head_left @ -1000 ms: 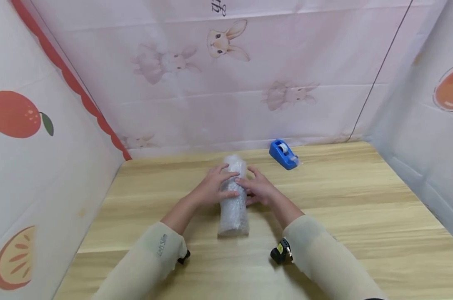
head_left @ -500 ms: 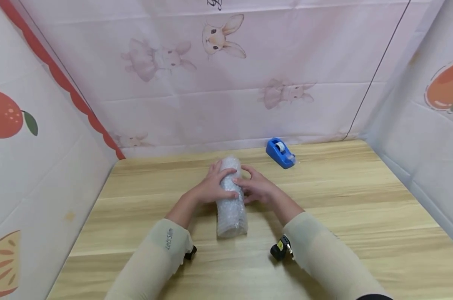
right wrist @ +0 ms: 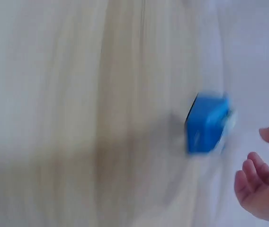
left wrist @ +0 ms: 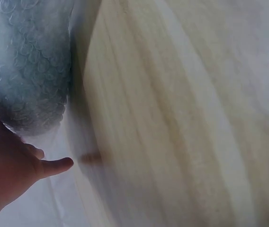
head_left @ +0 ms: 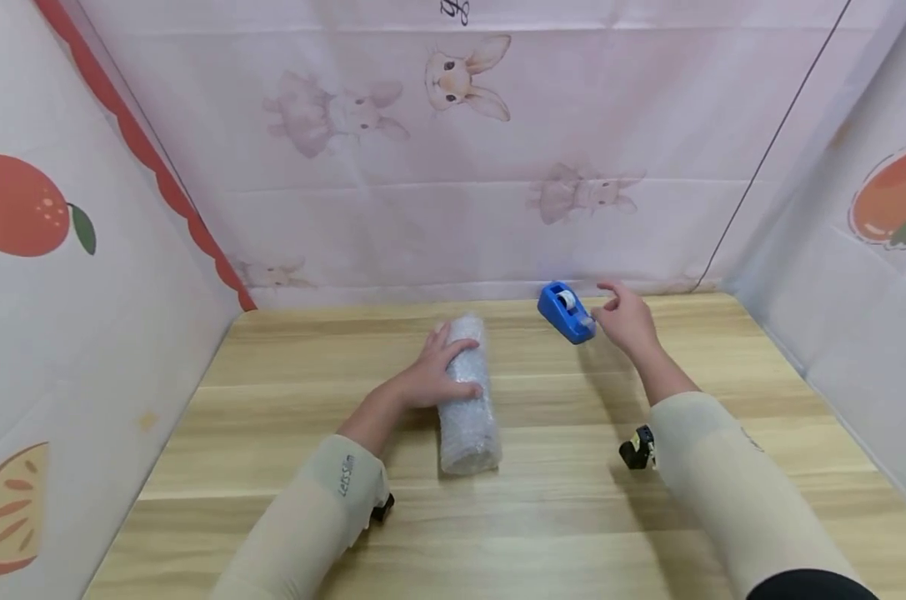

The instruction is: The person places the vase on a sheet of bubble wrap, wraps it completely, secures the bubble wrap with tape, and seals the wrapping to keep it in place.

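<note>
A roll of bubble wrap, clear and bubbly, lies lengthwise on the table; its near part also fills the upper left of the left wrist view as bubble wrap. My left hand grips it from the left, thumb and a finger curving over the top. Some fingers are hidden behind the roll. A blue tape dispenser with a roll of clear tape stands at the table's back. Just right of its tape end hovers my right hand, fingers loosely bent and holding nothing. Blurred, the blue dispenser appears beside the fingers in the right wrist view.
The pale wooden table ends at a pink fabric backdrop printed with rabbits. White fabric walls with fruit pictures stand at left and right, close to the table's side edges.
My right hand has left the bubble wrap and moved right and back, up to the tape dispenser. The left hand keeps its hold, and the roll stays nearly in place.
</note>
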`<state>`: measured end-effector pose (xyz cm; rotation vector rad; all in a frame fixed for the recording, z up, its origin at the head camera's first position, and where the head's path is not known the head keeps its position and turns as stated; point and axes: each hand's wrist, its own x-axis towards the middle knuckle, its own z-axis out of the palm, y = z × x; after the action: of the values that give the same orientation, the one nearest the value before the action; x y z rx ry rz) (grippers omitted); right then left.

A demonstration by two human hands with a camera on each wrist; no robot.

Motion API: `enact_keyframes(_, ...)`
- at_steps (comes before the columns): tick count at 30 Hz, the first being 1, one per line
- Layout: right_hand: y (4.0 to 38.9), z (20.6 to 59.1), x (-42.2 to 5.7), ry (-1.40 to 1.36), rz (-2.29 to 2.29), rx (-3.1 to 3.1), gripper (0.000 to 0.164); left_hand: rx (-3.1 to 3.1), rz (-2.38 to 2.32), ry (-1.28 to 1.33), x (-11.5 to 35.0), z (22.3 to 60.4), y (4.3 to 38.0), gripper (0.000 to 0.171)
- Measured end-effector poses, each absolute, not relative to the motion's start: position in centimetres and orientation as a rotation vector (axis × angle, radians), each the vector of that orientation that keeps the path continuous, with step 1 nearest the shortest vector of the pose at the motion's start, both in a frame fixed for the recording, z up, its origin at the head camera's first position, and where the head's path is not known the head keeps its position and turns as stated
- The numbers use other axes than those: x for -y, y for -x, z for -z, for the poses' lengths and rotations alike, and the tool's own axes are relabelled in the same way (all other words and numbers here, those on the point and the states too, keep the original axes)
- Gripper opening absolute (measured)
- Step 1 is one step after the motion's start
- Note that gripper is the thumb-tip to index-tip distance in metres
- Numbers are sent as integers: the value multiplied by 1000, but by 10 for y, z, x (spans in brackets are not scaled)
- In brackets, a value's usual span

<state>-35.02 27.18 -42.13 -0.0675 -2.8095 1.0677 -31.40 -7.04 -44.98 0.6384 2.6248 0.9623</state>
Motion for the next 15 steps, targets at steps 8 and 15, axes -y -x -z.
enact_keyframes(8,359,454,-293,189,-1554,2829,53,-2615,-961,-630,72,453,308,75)
enact_keyframes(15,364,456,-290,368,-1957,2583,48,-2626,-993,-648,69,449,308,74)
